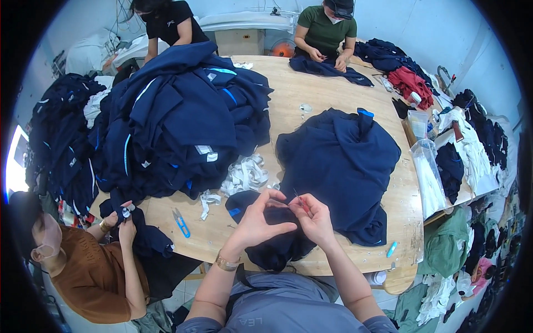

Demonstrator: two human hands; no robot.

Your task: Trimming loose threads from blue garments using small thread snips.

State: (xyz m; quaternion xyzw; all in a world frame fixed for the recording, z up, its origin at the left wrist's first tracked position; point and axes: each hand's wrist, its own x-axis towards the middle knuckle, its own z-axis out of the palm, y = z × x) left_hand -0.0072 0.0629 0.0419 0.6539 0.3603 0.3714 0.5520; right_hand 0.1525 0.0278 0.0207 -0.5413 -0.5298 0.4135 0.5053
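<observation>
The light is bright, glare point(16, 161) whitens far left, and edges bow.

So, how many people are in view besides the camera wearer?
3: a person in brown at near left, a person in black behind the large navy pile, a person in dark green across the table. More may be hidden.

A heap of navy garments point(177, 122) covers the left of the counter point(311, 94), white tape point(245, 176) beside it and blue snips point(180, 223) nearer the front edge. A person in brown point(91, 272) is at the left; a person in black point(175, 25) and a person in green point(310, 25) are across. Red cloth point(410, 86) lies far right, beyond a clear bag point(428, 175).
</observation>
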